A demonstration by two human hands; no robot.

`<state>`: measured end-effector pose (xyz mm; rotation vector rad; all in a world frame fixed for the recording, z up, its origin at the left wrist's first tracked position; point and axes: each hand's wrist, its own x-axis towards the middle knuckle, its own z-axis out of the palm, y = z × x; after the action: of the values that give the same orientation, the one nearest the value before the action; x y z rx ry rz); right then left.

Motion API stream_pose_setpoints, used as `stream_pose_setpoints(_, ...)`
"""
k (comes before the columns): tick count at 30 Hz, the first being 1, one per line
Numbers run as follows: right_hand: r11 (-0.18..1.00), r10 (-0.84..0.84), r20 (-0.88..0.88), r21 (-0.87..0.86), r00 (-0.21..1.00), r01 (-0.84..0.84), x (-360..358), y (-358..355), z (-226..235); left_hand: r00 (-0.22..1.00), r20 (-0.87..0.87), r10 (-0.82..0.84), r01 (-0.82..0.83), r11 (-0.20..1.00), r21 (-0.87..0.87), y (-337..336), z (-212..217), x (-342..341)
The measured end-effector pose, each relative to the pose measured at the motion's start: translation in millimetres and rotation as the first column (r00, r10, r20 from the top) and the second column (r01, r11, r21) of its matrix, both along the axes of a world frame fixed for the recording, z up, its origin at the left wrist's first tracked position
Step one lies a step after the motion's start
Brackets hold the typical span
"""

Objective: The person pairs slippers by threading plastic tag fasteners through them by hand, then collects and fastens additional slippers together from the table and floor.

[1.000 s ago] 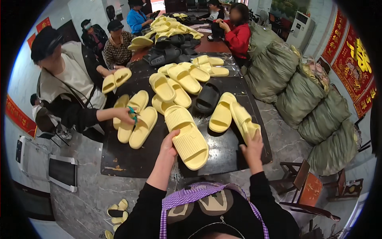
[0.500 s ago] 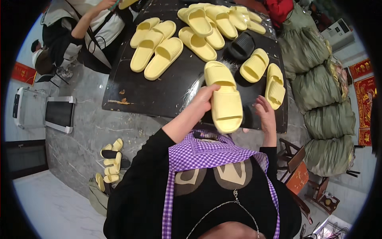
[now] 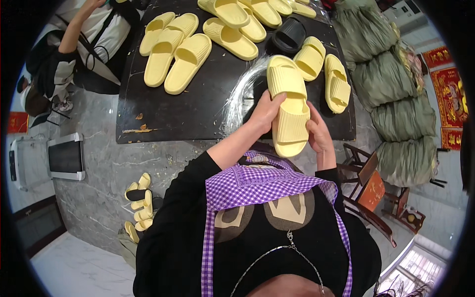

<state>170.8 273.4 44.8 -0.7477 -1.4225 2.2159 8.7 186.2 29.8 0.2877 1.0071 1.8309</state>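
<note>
Above the table's near edge I hold a pair of yellow slide sandals (image 3: 292,127), pressed together so that one ribbed strap shows at each end. My left hand (image 3: 267,113) grips the pair from the left, thumb over the middle. Against the right edge, my right hand (image 3: 320,131) is closed round the pair, its fingers partly hidden. Just beyond lie a loose yellow slide (image 3: 310,58), another yellow slide (image 3: 338,84) on its side and a black slide (image 3: 288,35). Shiny clear strands (image 3: 237,99) lie left of my hands.
Several yellow slides (image 3: 188,64) rest on the dark table (image 3: 148,111), with more along its far side. Stacked green sacks (image 3: 403,121) and wooden chairs (image 3: 371,185) stand at the right. Yellow slides (image 3: 143,213) lie on the floor. Another person's arm (image 3: 74,34) shows at the far left.
The held pair has turned over, from smooth-looking straps to ribbed ones. My right hand has come in from the right and taken hold of it too. The view has shifted.
</note>
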Motion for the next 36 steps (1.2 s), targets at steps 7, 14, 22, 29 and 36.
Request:
stream_pose_setpoints(7, 0.893, -0.341, 0.204, 0.375, 0.918, 0.248, 5, 30, -33, 0.948, -0.308, -0.082, 0.013, 0.976, -0.219, -25, -12, -28)
stream_pose_setpoints(14, 0.626, -0.767, 0.251, 0.496, 0.591, 0.601, 133, 28, -142, 0.721, -0.665, 0.196, -0.435, 0.874, -0.214, -121, -7, -34)
stream_pose_setpoints(22, 0.908, -0.408, 0.876, 0.419, 0.256, 0.013, 304, -7, -356, 0.618, -0.780, 0.097, -0.619, 0.673, -0.406, -193, -38, -42)
stream_pose_setpoints(29, 0.705, -0.358, 0.934, 0.274, 0.005, -0.654, 257, -36, -397, 0.521, -0.854, 0.001, -0.743, 0.493, -0.453, -204, -50, -61)
stream_pose_setpoints(36, 0.389, -0.152, 0.987, 0.017, -0.046, -0.921, 222, 1, -438, 0.233, -0.944, -0.232, -0.824, 0.469, -0.318, -164, -63, -94)
